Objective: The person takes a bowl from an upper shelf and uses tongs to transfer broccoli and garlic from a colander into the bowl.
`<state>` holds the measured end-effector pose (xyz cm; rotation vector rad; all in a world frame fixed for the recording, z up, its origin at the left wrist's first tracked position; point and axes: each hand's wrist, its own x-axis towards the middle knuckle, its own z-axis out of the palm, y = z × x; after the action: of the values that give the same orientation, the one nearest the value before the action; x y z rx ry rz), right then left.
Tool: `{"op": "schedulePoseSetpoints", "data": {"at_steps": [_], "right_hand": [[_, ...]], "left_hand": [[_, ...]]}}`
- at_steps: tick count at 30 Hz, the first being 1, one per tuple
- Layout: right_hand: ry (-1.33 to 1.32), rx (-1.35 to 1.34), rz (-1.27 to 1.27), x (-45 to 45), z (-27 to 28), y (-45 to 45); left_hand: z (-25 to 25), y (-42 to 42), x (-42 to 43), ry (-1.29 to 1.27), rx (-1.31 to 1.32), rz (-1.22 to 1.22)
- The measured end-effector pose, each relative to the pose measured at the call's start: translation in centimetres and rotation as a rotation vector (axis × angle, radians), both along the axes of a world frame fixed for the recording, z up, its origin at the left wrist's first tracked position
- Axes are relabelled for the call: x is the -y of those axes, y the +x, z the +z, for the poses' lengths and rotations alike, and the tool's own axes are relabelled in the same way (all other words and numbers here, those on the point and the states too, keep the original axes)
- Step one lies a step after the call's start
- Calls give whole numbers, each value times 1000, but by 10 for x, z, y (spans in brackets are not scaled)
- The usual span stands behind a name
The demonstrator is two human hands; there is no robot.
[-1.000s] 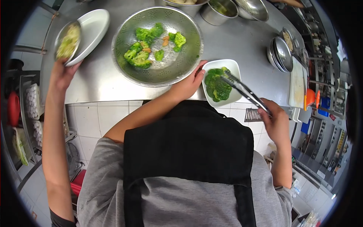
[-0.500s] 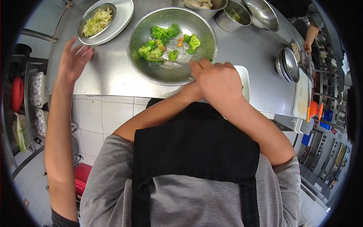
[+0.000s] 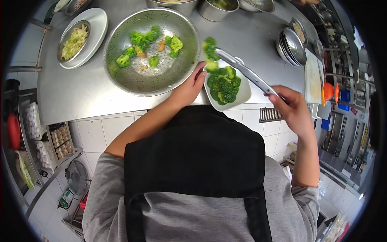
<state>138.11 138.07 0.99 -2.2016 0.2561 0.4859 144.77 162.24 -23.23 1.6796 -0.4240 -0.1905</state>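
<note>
My right hand [image 3: 290, 105] is closed on the handle end of the metal tongs [image 3: 250, 74]. A broccoli floret [image 3: 210, 49] is at the tongs' tips, over the left rim of a white square bowl [image 3: 244, 90]. Several broccoli pieces [image 3: 223, 85] lie in that bowl. My left hand [image 3: 190, 86] is between the bowl and a large perforated metal colander [image 3: 153, 86], its fingers at the bowl's left edge; its grip is partly hidden. Inside the colander are broccoli florets [image 3: 140, 39] and small orange-brown pieces [image 3: 161, 45].
A metal bowl of sliced vegetable [image 3: 75, 42] sits on a white oval plate [image 3: 96, 36] at the left. Metal pots [image 3: 215, 12] stand at the back. Stacked metal bowls [image 3: 293, 46] and a cutting board [image 3: 313, 76] are at the right.
Over the last half second, my right hand has moved from the colander back to the right, and a floret is now at the tongs' tips. The other person's arm at the left has left the view.
</note>
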Motion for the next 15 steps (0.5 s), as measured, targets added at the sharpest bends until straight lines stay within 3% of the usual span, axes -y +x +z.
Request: {"op": "schedulePoseSetpoints", "data": {"at_steps": [2, 8, 15], "right_hand": [[5, -47, -91, 22, 0, -23], [-26, -153, -254, 50, -12, -60], [-180, -195, -108, 38, -37, -31]], "left_hand": [[22, 1, -4, 60, -158, -57], [21, -10, -5, -89, -339, -92], [41, -24, -5, -128, -499, -53]]}}
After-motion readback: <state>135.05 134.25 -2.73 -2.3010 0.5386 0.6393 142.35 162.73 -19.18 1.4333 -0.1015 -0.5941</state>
